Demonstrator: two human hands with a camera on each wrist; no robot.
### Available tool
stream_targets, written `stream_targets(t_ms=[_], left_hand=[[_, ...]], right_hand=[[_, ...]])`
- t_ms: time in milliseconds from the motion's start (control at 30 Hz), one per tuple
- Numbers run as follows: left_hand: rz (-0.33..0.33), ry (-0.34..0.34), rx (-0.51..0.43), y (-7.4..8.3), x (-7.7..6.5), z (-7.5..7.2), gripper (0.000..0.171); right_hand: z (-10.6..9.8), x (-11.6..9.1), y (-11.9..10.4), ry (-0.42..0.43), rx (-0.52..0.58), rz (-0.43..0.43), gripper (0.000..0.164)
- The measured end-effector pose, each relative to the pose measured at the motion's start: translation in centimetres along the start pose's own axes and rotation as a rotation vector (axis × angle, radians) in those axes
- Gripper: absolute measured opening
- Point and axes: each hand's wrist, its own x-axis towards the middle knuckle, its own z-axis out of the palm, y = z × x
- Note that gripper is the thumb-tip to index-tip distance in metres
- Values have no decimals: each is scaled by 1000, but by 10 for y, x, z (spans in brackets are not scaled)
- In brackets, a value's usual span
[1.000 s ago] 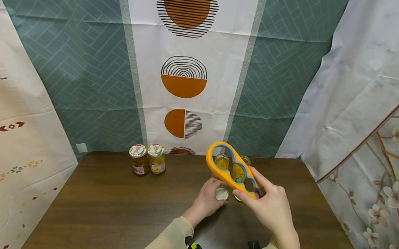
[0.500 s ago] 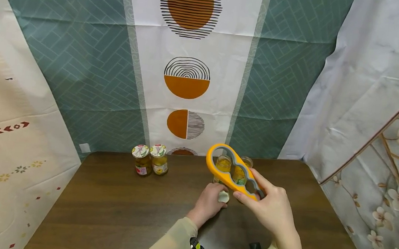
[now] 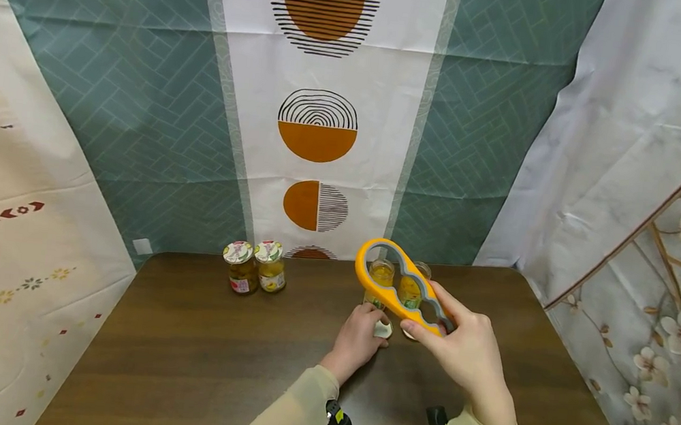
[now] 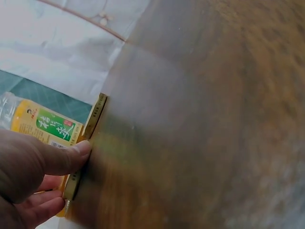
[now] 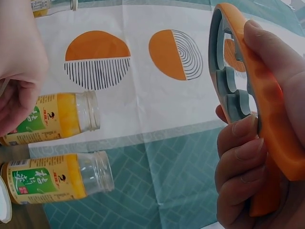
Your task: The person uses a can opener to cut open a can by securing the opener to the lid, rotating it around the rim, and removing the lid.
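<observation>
My left hand (image 3: 356, 337) grips a jar lid (image 3: 383, 330) by its rim, low over the table, its pale inside facing up; the thumb crosses the gold edge in the left wrist view. A second lid (image 4: 95, 114) lies close beside it. Just behind stand two lidless glass jars (image 5: 66, 119) (image 5: 47, 179) with yellow contents and green labels. My right hand (image 3: 472, 348) holds an orange jar opener (image 5: 274, 112) with a grey scalloped lining, raised above the table. The opener's loop overlaps the open jars in the head view.
At the back left of the dark wooden table (image 3: 192, 349), two jars (image 3: 242, 278) (image 3: 271, 276) stand side by side with patterned lids on. Patterned cloth (image 3: 324, 67) hangs behind the table and along both sides.
The lid in my left hand shifts slightly right and its tilt changes, while the fingers stay around it. My right hand keeps the jar opener nearly still. The head view shifts a little.
</observation>
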Motion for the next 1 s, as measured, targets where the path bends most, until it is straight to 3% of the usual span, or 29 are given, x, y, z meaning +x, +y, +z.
stream_targets(t_ms=[1000], left_hand=[[-42,15,-5,0,1,-3,38]], right_hand=[[2,-1,-3,-27,-9,20,67]])
